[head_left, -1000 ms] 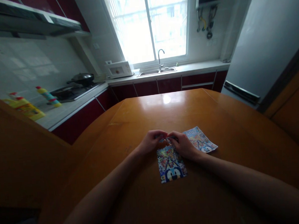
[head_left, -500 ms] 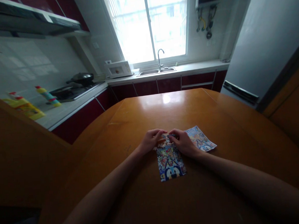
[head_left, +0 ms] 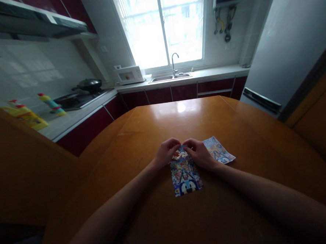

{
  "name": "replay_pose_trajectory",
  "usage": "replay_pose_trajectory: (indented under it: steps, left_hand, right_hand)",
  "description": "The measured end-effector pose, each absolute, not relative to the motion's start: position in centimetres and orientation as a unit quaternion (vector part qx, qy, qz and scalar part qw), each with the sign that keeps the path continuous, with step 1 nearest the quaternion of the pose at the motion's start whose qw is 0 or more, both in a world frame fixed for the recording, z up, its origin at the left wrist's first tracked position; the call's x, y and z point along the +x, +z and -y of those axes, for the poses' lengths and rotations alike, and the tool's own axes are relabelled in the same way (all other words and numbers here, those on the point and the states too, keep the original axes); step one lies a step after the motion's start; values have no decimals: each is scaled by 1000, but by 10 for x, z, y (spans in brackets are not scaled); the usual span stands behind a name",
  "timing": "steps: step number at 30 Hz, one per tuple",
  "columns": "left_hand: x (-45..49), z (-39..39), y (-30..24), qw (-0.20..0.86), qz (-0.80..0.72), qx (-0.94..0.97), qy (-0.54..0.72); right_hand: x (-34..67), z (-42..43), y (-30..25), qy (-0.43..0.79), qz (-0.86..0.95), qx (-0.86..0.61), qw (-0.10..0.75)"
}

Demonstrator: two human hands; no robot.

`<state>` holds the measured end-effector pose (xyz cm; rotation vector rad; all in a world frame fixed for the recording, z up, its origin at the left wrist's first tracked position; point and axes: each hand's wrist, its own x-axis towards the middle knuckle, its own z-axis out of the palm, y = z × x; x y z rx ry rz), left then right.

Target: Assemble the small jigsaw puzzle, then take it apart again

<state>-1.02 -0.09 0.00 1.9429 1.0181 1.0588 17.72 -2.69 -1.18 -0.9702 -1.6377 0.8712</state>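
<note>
A small colourful jigsaw puzzle (head_left: 185, 176) with a blue cartoon dog lies on the wooden table (head_left: 195, 116) in front of me. Both hands work at its far edge, where a strip of puzzle pieces (head_left: 180, 154) is lifted and shows its pale underside. My left hand (head_left: 166, 152) pinches that strip from the left. My right hand (head_left: 199, 153) pinches it from the right, fingertips nearly touching the left ones. A printed picture card (head_left: 221, 153) with the same artwork lies just right of my right hand, partly under it.
Behind the table run a kitchen counter with a sink and tap (head_left: 174, 76), a white microwave (head_left: 128, 75), a hob with a black pan (head_left: 90, 85) and yellow bottles (head_left: 27, 116) at left. A grey fridge (head_left: 282, 48) stands at right.
The puzzle's far edge has come up: a row of pieces is peeled back and shows white. Both hands have shifted slightly away from me and closer together.
</note>
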Motion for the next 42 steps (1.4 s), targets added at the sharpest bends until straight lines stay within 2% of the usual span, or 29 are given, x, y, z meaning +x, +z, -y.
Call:
replay_pose_trajectory:
  steps: [5, 8, 15, 20, 24, 28, 30, 36, 42]
  left_hand:
    - [-9, 5, 2, 248, -345, 808, 408]
    - [-10, 6, 4, 229, -336, 815, 412]
    - [-8, 9, 1, 337, -343, 774, 412]
    - [-8, 9, 2, 297, -369, 765, 436]
    - [-8, 8, 2, 326, -398, 738, 437]
    - [-7, 9, 1, 335, -365, 765, 412]
    - [-6, 9, 1, 326, -362, 769, 413]
    - [-5, 10, 0, 356, -371, 753, 411]
    - [-10, 2, 1, 364, -379, 747, 408]
  right_hand:
    - [177, 27, -14, 344, 667, -403, 524]
    - [177, 28, -14, 345, 668, -396, 527]
    - [177, 27, -16, 413, 635, -384, 528]
    - [177, 28, -15, 444, 634, -367, 516]
    - [176, 30, -14, 422, 638, -371, 526]
    - [176, 31, -12, 458, 623, -371, 515]
    - [177, 30, -11, 448, 631, -377, 509]
    - [179, 29, -13, 311, 677, -414, 523]
    - [179, 27, -16, 327, 655, -427, 530]
